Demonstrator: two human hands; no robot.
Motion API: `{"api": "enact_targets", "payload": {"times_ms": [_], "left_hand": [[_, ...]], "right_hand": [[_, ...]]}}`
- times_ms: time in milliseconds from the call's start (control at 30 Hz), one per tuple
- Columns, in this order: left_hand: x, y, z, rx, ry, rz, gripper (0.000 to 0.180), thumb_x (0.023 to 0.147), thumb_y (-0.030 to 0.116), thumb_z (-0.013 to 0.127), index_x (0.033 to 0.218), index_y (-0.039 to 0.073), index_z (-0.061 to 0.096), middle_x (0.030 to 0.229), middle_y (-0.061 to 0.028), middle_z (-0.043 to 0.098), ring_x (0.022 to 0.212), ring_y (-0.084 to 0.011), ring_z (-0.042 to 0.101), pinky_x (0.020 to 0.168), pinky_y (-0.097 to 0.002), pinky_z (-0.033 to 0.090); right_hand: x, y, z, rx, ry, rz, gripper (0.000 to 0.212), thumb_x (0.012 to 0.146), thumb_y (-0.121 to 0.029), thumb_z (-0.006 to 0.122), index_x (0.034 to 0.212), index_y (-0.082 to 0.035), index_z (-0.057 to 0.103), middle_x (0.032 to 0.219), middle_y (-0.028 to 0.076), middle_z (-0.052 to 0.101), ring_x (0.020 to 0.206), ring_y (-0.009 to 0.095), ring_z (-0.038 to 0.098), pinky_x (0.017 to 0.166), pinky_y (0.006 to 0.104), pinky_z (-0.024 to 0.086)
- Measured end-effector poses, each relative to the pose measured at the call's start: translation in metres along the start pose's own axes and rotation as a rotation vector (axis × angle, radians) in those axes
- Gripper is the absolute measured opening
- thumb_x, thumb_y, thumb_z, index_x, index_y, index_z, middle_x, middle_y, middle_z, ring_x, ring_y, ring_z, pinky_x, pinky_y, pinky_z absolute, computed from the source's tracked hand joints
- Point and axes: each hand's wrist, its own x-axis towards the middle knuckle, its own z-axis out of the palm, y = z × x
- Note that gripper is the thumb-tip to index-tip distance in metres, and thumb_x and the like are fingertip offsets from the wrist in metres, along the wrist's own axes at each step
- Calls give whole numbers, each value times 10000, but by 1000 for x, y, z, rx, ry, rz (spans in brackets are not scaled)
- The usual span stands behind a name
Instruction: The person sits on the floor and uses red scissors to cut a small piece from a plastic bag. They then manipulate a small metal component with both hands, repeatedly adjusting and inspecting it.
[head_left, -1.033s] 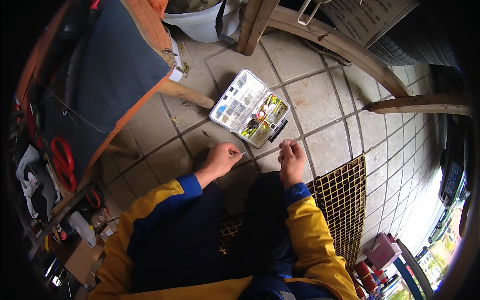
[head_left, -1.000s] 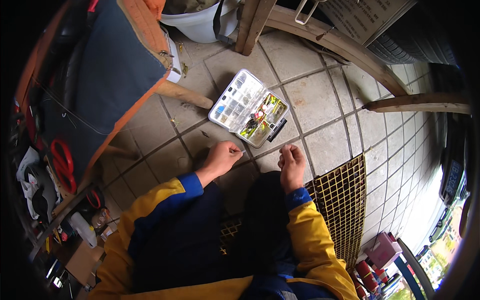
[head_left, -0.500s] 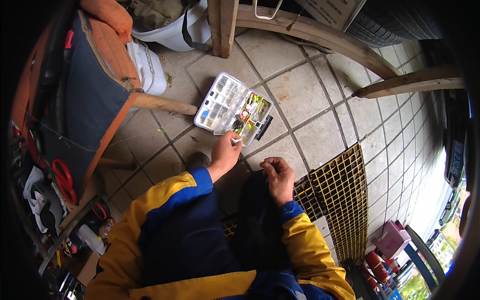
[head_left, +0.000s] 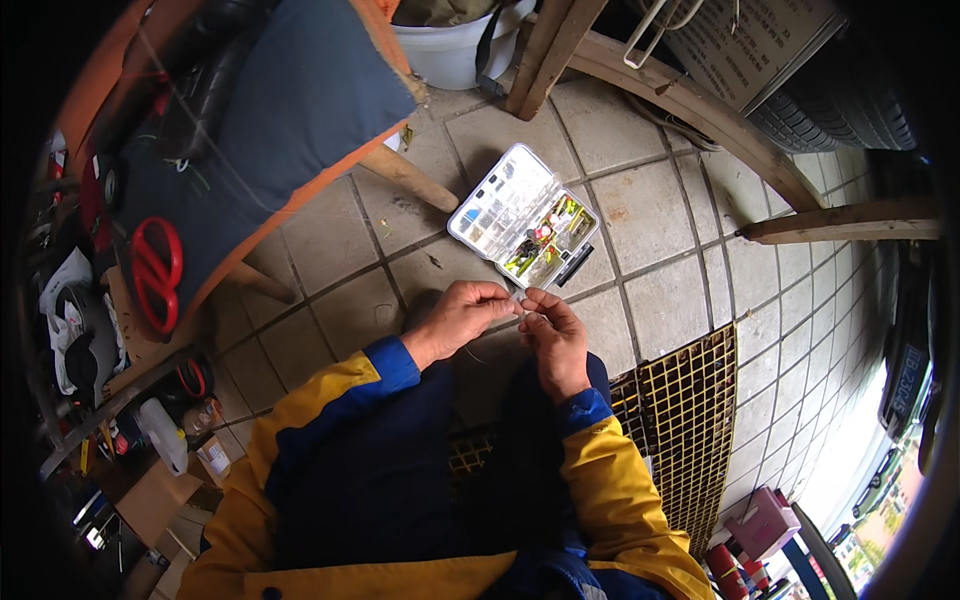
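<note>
A wooden leg (head_left: 410, 180) juts from beneath an orange-trimmed, grey-blue fabric seat (head_left: 290, 95), ending just beside the left corner of an open compartment case (head_left: 538, 163) on the tiled floor (head_left: 640, 205). Red-handled scissors (head_left: 156, 275) hang at the seat's near side; a white bucket (head_left: 452, 57) and a wooden frame (head_left: 690, 105) stand beyond the case, and a yellow metal grate (head_left: 690, 420) lies to your right. The bucket is cut off above, and the yellow-green and red pieces (head_left: 545, 240) in the case are too small to identify. Just off the case's near corner, your left hand (head_left: 455, 322) pinches a small pale piece (head_left: 518, 296), thumb against forefinger, the fingers mostly covering it. Your right hand (head_left: 560, 345), fingers curled, meets it there; whether that grip grasps or merely touches, you cannot tell.
</note>
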Motion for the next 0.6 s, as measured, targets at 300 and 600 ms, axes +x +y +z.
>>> {"api": "enact_targets", "payload": {"times_ms": [300, 600], "left_hand": [[-19, -22, -17, 38, 132, 46, 225, 1047, 257, 617, 1042, 49, 703, 678, 52, 520, 586, -75, 491, 535, -268, 388], [-39, -21, -30, 100, 131, 428, 158, 989, 170, 596, 927, 69, 701, 866, 0, 641, 800, -133, 609, 715, -306, 503]], "right_hand": [[-50, -59, 80, -407, -12, -291, 118, 1010, -4, 639, 1124, 10, 666, 908, 9, 658, 757, 66, 584, 665, 214, 465], [-96, -147, 346, -1091, -637, -1549, 403, 803, -13, 743, 1198, -27, 662, 1058, 160, 665, 1012, 345, 651, 866, 433, 541]]}}
